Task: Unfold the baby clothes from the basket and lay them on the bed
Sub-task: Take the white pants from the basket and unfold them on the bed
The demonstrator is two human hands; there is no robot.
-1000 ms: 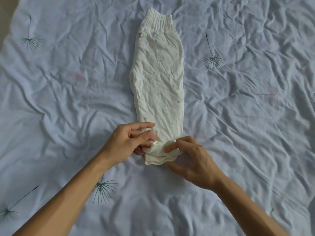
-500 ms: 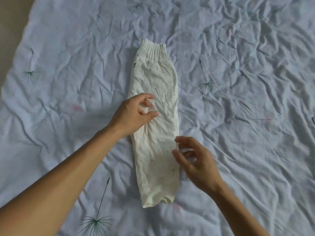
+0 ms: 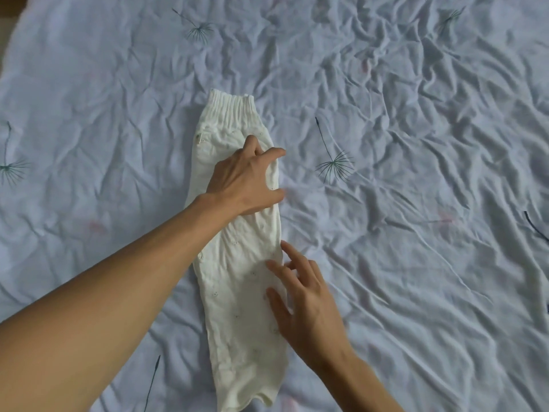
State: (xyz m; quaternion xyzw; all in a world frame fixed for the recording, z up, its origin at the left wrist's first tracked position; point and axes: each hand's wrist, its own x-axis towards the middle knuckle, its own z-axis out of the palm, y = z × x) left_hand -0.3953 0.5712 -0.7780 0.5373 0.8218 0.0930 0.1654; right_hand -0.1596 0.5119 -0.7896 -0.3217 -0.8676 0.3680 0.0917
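Note:
White baby pants (image 3: 237, 292) lie lengthwise on the bed, folded in half along their length, with the ribbed waistband (image 3: 230, 107) at the far end and the leg cuff nearest me. My left hand (image 3: 246, 179) reaches across the upper part, its fingers and thumb curled round the right edge of the fabric. Lower down, my right hand (image 3: 303, 307) rests its straight fingertips on the same right edge. The basket is out of view.
A wrinkled pale blue bedsheet (image 3: 416, 203) with dark dandelion prints covers the whole view. A strip of floor (image 3: 9, 7) shows at the top left corner, beyond the bed's edge.
The folded-up cuff has been unrolled, so the pants now lie at full length. My left hand moved up to the upper right edge; my right hand moved up along the right edge.

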